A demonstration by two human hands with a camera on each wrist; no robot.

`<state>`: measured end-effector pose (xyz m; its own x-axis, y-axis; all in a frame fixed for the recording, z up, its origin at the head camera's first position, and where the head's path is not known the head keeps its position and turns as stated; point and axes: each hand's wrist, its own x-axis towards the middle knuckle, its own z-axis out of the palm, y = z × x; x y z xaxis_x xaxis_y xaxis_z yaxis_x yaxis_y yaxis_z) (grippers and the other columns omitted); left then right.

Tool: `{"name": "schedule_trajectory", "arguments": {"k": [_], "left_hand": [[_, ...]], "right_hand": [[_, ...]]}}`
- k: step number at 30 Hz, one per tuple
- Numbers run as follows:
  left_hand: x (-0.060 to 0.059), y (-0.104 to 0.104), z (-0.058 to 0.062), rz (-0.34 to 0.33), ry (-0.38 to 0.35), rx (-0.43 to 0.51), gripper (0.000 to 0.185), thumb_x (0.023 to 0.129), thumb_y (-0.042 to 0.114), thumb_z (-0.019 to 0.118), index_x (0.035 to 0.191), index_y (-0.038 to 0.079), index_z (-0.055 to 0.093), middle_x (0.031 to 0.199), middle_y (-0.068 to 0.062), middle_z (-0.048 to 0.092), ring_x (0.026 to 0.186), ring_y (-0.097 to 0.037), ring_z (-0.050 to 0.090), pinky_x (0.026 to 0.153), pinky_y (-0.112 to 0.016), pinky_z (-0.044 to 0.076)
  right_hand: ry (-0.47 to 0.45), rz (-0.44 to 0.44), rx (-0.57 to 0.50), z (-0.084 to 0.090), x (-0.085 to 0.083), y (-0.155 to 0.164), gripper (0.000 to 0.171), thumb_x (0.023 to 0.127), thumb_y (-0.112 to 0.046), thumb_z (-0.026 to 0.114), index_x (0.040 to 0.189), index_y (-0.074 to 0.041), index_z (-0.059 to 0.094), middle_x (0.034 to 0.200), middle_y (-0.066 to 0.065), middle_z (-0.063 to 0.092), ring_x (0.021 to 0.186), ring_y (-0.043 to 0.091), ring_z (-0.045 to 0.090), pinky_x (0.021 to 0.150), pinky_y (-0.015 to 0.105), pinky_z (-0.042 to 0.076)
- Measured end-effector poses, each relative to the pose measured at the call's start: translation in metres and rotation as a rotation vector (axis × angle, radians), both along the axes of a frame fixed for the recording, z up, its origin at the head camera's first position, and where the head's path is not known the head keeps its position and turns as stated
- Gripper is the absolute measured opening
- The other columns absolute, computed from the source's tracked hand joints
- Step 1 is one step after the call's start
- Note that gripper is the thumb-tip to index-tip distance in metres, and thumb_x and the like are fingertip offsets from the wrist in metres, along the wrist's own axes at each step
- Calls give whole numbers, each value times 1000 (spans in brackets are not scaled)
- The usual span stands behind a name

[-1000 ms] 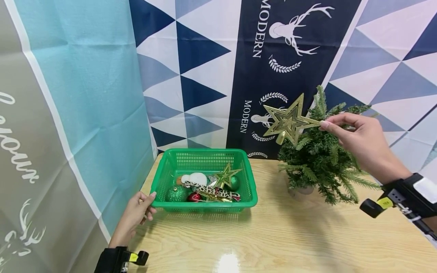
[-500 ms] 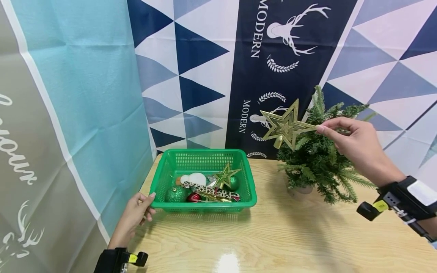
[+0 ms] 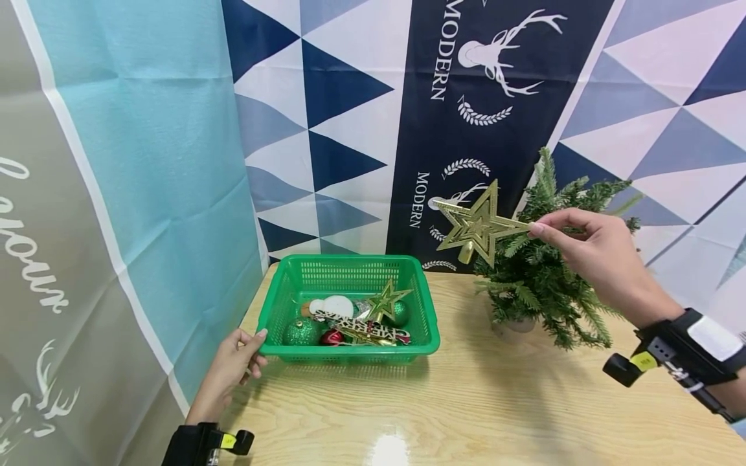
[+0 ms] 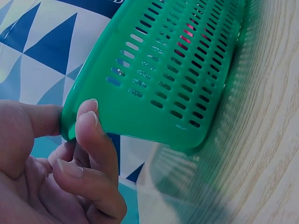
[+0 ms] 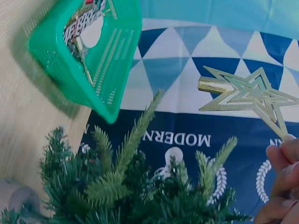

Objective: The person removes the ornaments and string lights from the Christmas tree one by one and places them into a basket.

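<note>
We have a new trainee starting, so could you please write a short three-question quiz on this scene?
1. True or false: the right hand pinches the gold star by one point.
2. What does the left hand hold? A) the tree B) the basket's rim C) a bauble
3. Fill in: the star is in the air beside the small ____.

Key: 1 true. 2 B, the basket. 3 tree.

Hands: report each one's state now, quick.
Left hand: gripping the green plastic basket at its rim.
Right hand: pinching one point of the gold glitter star.
</note>
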<state>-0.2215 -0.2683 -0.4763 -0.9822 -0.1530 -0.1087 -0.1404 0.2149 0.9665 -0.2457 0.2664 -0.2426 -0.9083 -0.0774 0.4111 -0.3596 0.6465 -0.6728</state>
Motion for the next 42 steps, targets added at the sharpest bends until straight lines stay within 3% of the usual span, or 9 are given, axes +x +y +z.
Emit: {"name": "schedule_trajectory", "arguments": {"k": [4,15,21,25,31,36,42], "left_hand": [[-1,0,0,0,6,-6,48,105,51,56,98,6,42,74,-6,68,55,-19,59,47,-30,37],[0,0,1,-11,-6,4,49,105,51,56,97,6,41,75,-7,68,55,-18,59,47,-29,36],[-1,0,0,-3,0,-2,48,105,51,56,97,6,41,75,-8,68,55,-18,59,46,-30,37],[-2,1,-1,-2,5,2,47,105,50,56,97,6,42,74,-9,68,54,-19,59,46,-29,37],[-2,0,-2,-2,6,5,46,105,49,56,96,6,41,76,-11,68,54,-18,59,47,-29,36],[-1,0,-1,-1,-2,4,48,105,51,56,97,6,41,76,-11,69,55,-19,59,47,-30,37],[-2,0,0,0,-14,4,49,104,53,56,98,6,42,76,-10,68,55,-19,59,47,-30,37]], "right_hand": [[8,7,26,-2,2,-7,34,99,-41,70,118,-12,72,56,-2,35,42,20,28,41,38,27],[6,-5,49,-11,2,-15,32,98,-45,70,114,-17,74,58,-4,37,40,17,27,38,38,26],[9,-9,60,-17,0,-15,30,98,-45,70,114,-20,74,70,2,52,42,14,29,38,37,28],[-12,2,47,-21,-1,-15,31,98,-45,70,115,-19,74,62,-1,44,41,15,31,40,37,30],[-28,6,61,-27,-3,-17,32,98,-47,70,116,-21,74,65,-4,46,43,13,31,41,37,31],[-41,16,56,-31,-3,-18,30,97,-47,70,114,-22,75,54,-5,32,41,14,28,41,37,29],[-70,26,37,-35,-2,-21,33,97,-48,71,114,-20,75,50,1,39,41,18,37,41,37,34]]}}
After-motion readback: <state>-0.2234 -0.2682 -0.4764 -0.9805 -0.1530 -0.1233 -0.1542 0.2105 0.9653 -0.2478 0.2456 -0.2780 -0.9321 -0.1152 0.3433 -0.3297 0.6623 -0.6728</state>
